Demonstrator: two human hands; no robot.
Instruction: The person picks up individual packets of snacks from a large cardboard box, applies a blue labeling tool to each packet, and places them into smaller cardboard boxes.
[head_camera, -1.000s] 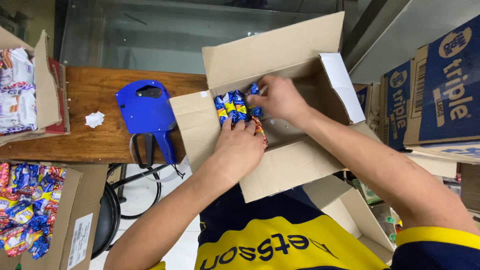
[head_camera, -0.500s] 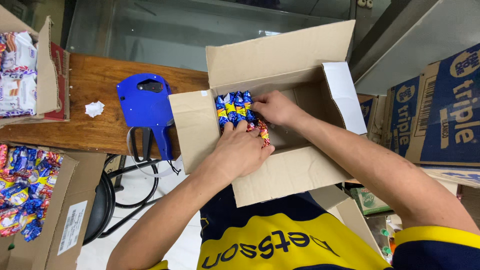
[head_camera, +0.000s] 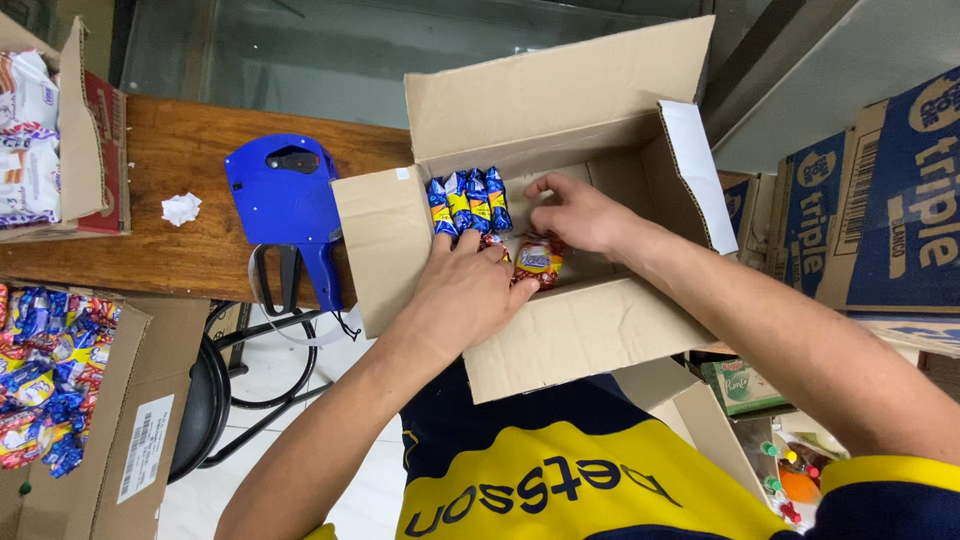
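An open cardboard box (head_camera: 590, 330) stands in front of me, its flaps spread. A row of blue and yellow snack packets (head_camera: 467, 201) stands upright in its far left corner. My left hand (head_camera: 465, 295) reaches over the near wall, fingertips against the blue packets, and grips a red snack packet (head_camera: 538, 262) at its thumb side. My right hand (head_camera: 578, 213) is inside the box to the right of the row, fingers loosely apart, fingertips close to the last blue packet and holding nothing I can see.
A blue price-label gun (head_camera: 288, 205) and a crumpled white paper (head_camera: 181, 208) lie on the wooden table (head_camera: 170, 250). Cartons of wrapped snacks sit at far left (head_camera: 60, 130) and lower left (head_camera: 50, 380). A black stool (head_camera: 200, 400) stands below; blue-printed cartons (head_camera: 880, 190) are stacked at the right.
My right hand has drawn back a little to the right from the blue packets. The red packet by my left hand now shows more clearly. The view has shifted slightly.
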